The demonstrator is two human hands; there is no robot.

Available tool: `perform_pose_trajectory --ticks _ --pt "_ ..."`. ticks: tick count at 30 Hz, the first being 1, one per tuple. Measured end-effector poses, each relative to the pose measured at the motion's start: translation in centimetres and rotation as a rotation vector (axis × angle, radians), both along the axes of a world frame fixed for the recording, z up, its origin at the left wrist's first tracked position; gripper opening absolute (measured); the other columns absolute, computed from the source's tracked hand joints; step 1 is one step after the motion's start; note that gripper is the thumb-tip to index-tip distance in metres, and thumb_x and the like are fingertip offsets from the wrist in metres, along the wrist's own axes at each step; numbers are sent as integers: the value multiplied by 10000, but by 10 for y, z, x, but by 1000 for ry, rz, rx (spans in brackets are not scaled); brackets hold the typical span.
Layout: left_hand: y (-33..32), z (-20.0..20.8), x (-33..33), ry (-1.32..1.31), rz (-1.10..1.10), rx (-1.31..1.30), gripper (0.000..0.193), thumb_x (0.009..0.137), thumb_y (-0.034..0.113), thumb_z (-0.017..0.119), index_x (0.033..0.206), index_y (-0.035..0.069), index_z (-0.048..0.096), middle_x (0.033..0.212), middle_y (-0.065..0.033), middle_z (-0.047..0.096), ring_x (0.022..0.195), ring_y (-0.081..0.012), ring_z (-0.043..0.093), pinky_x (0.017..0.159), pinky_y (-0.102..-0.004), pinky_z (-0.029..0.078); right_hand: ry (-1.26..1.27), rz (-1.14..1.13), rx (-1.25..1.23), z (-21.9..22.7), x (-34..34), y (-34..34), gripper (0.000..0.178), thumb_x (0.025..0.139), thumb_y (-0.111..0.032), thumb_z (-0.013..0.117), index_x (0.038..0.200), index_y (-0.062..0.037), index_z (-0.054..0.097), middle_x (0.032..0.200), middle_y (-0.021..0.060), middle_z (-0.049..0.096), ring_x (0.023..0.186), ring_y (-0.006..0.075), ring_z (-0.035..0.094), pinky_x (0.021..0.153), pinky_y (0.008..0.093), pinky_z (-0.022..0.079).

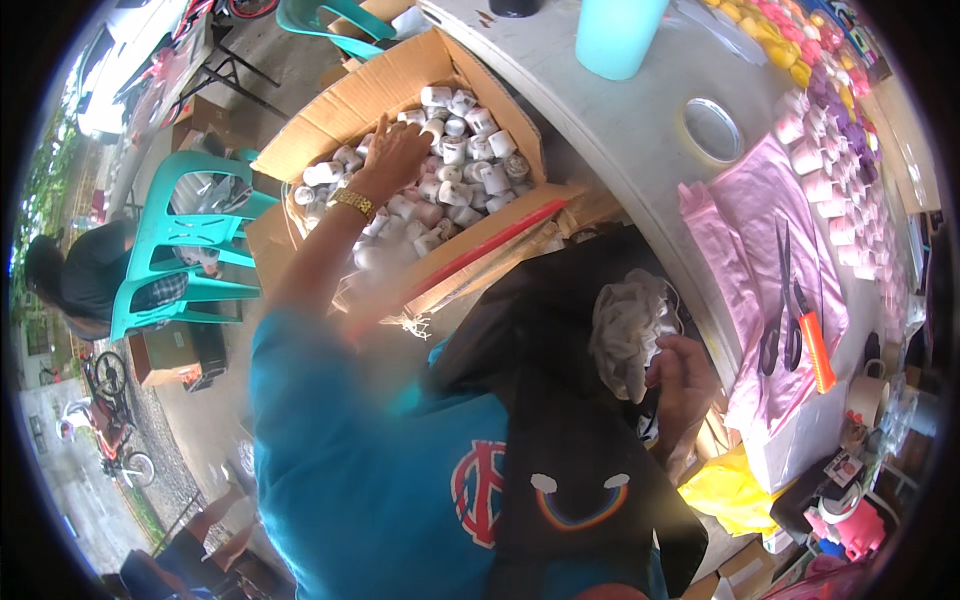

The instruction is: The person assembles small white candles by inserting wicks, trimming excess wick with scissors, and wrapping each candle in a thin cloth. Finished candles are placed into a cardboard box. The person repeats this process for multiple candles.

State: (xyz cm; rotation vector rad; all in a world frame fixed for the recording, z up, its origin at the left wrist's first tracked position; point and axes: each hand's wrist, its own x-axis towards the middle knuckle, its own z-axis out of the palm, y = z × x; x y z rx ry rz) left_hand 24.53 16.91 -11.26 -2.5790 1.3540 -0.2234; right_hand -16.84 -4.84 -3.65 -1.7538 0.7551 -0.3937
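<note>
White cylinders point(453, 150), small and rolled-looking, fill the cardboard box point(345, 108). Left hand point(397, 158) is inside the box, fingers down among the pieces; can't tell from here whether it pinches one. Right hand point(686, 385) sits right of the box, nearer the wearer, fingers gripping the edge of a white cloth bundle point(622, 330), gathered and crumpled, above the lap. Step in hand looks like picking from the box while the bundle waits. Next move, my guess, calls for a fingertip pinch on a single cylinder, neighbours left lying, with the right-hand grip kept steady. Table point(640, 130) stands right of the box; on it, pink cloth point(745, 225) with black scissors point(784, 285) on top.
</note>
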Motion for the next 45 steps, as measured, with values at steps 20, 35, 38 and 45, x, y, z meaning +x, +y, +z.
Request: perform_pose_trajectory --ticks 20,35,38,45 --pt "-32 28 -30 395 250 -212 249 863 218 572 1095 137 533 983 -155 679 930 -346 665 820 -526 478 226 54 -303 -36 8 11 380 792 -129 720 1149 -58 609 803 146 640 706 254 639 641 349 495" --pt "-129 103 -254 1193 -407 -462 551 812 307 735 1231 77 461 737 -137 646 714 -327 672 613 -390 495 -36 3 -571 -6 2 12 462 737 -123 787 1148 -48 589 787 108 643 682 246 641 620 348 521" --pt "-135 84 -262 1325 -440 -648 466 842 315 697 1172 61 488 679 -138 631 652 -358 644 597 -414 492 -97 -216 -43 -12 -25 19 441 714 -56 802 1107 -22 606 972 106 635 862 201 642 743 306 511" --pt "-146 29 -254 796 -499 -243 263 868 259 649 970 17 626 826 -173 634 814 -391 622 710 -443 490 -813 -413 -88 14 -118 15 558 769 -301 770 1164 -1 514 926 63 529 792 196 510 709 351 487"
